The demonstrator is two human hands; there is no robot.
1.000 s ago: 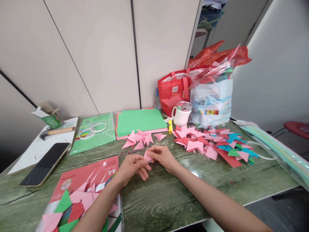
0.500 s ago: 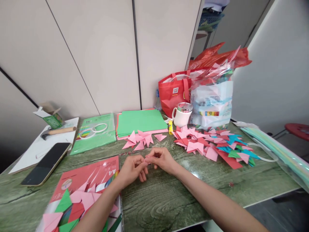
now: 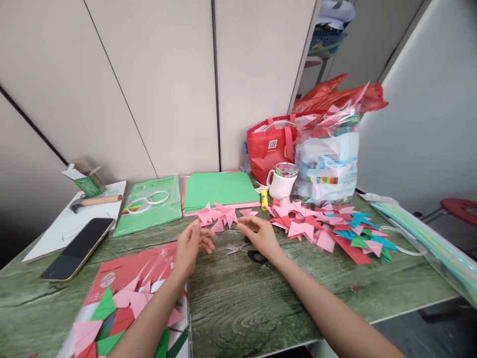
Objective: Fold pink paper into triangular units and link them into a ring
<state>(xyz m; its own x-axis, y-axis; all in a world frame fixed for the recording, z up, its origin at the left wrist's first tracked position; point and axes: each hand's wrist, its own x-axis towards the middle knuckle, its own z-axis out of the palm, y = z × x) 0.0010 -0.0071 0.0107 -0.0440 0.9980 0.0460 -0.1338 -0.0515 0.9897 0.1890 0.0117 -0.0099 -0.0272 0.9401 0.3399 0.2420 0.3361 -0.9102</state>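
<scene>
My left hand (image 3: 192, 243) hovers over the table with its fingers apart and nothing in it. My right hand (image 3: 261, 236) is also open and free, fingers curved toward the left one. Between and below them lies a pair of scissors (image 3: 257, 256) with dark handles, its blades spread and pointing left; my right hand hides part of it. Just behind the hands sit several folded pink paper pieces (image 3: 225, 215). To the right spreads a pile of folded pink, red, blue and green paper (image 3: 301, 229).
Green paper sheets (image 3: 223, 189), a yellow glue stick (image 3: 264, 199) and a white mug (image 3: 282, 184) stand at the back, before a red bag (image 3: 264, 149). On the left are a phone (image 3: 78, 248), a hammer (image 3: 99, 200) and tape rolls (image 3: 157, 197). A red paper pack (image 3: 137, 263) lies front left.
My hands were together, fingertips meeting; now they have parted, left hand to the left and right hand to the right. The scissors between them have come into view.
</scene>
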